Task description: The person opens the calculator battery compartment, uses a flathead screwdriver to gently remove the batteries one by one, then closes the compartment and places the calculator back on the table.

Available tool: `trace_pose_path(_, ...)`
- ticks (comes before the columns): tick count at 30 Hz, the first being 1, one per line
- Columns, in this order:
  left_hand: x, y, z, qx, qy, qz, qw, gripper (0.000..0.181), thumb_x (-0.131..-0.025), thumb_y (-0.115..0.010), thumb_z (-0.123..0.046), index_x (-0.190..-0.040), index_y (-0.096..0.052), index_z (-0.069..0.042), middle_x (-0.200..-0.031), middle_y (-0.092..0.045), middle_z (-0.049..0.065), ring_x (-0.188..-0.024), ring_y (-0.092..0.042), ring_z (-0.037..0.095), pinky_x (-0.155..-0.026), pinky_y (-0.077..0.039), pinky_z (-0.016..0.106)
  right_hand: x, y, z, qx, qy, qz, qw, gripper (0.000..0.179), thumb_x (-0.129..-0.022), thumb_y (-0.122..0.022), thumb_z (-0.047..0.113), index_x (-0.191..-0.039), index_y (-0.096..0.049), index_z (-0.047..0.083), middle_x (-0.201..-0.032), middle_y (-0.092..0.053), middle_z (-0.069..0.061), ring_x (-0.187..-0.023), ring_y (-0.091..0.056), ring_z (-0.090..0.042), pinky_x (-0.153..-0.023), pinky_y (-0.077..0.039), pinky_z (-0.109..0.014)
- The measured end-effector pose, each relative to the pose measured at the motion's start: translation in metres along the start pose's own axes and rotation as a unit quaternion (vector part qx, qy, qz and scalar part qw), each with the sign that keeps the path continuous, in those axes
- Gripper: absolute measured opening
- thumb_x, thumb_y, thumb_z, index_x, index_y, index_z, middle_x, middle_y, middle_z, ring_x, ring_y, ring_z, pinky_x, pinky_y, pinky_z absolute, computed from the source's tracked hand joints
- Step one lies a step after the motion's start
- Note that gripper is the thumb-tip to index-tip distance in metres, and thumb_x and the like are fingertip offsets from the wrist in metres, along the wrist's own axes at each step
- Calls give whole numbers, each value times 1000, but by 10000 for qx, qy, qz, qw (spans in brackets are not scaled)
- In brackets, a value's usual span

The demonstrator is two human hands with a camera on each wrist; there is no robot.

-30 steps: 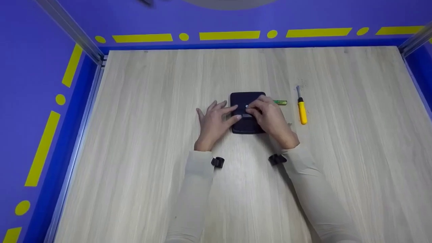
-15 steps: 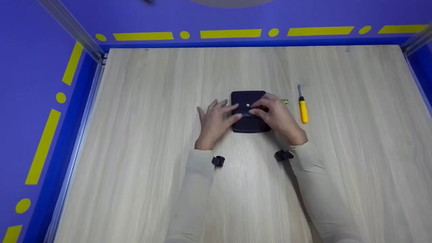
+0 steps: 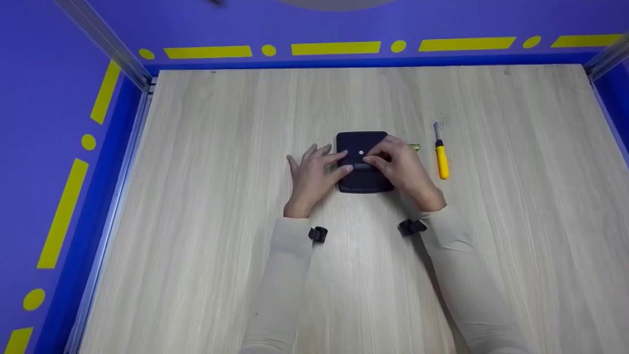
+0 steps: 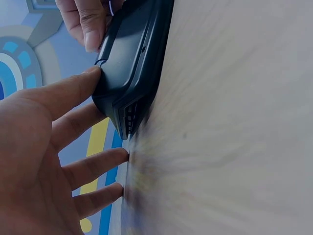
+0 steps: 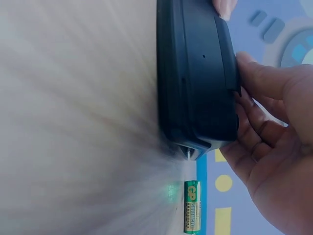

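Note:
A black plastic case (image 3: pixel 363 184) with rounded corners lies on the table, a small white spot (image 3: pixel 361 152) on its top. My left hand (image 3: pixel 313 179) is at its left side, thumb and index finger straight and touching it. The other left fingers spread onto the table in the left wrist view. From the right, my right hand (image 3: pixel 405 169) reaches over the case with curled fingers. Thumb and index finger pinch at a raised black cover (image 5: pixel 226 56), seen in the right wrist view; their grip is partly hidden. A green-and-gold GP battery (image 5: pixel 192 206) lies beside the case.
A screwdriver (image 3: pixel 441 160) with a yellow handle lies to the right, its tip pointing away from me. Dark specks (image 3: pixel 442 119) dot the table near that tip. Blue walls (image 3: pixel 339 29) with yellow marks border the wooden table (image 3: pixel 221 147).
My right hand has shifted slightly right across the case, showing more of the white spot and hiding more of the battery. My left hand stays in place.

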State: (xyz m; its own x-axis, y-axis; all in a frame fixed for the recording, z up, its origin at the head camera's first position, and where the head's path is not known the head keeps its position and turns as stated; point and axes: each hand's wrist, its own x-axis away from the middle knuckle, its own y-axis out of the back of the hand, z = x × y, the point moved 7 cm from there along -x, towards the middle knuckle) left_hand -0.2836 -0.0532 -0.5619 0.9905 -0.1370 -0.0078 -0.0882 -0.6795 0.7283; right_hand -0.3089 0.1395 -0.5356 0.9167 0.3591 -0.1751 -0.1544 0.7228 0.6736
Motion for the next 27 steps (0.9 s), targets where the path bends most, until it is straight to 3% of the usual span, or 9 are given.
trace_pose_path(12, 0, 0, 0, 16, -8, 41, 10000, 51, -99, -71, -53, -143, -70, -27, -158, -53, 10, -156, -33, 36, -117, 3, 81, -2, -1, 2, 384, 153, -152, 9990, 7, -95, -81, 7, -97, -82, 1, -96, -66, -12, -92, -60, -28, -82, -50, -41)
trace_pose_path(21, 0, 1, 0, 25, -17, 41, 10000, 51, -99, -71, -53, -142, -70, -27, -158, -53, 10, -156, -33, 35, -117, 3, 81, -2, 1, -2, 429, 34, -350, 9985, 10, -96, -81, 10, -100, -82, 1, -100, -70, -13, -101, -60, -32, -92, -49, -46)
trace_pose_path(27, 0, 1, 0, 13, -6, 44, 10000, 51, -99, -71, -53, -142, -70, -27, -158, -53, 10, -156, -33, 35, -117, 3, 81, -1, 1, -3, 576, -64, -391, 9976, 13, -96, -81, 12, -99, -82, -1, -99, -69, -14, -99, -60, -33, -89, -50, -46)
